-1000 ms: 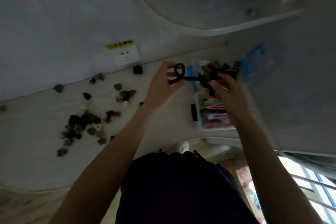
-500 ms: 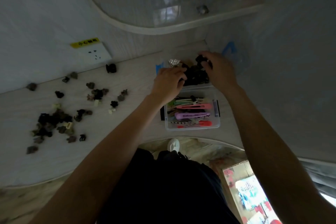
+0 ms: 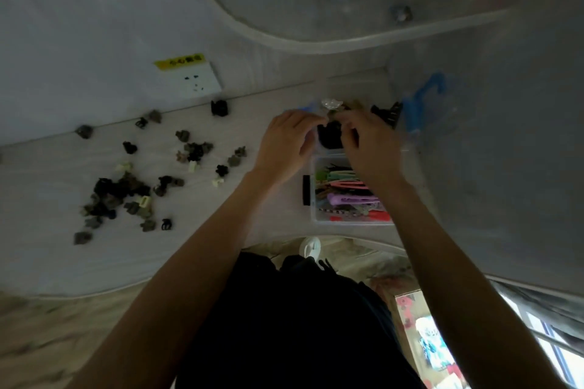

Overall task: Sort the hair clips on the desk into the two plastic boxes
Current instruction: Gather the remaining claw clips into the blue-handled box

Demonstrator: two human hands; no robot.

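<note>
Hovering: both hands, left hand (image 3: 284, 142) + right hand (image 3: 366, 142), flank black clip pile (image 3: 330, 136); grip unclear. 2 boxes, near box (image 3: 347, 220) w/ coloured clips.

dim, underexposed | daylight glare btm-right | motion blur top/right | wide-angle edge warp

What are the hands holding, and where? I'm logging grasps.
Both hands meet on a black clip over the far box; the exact hold cannot be told.
</note>
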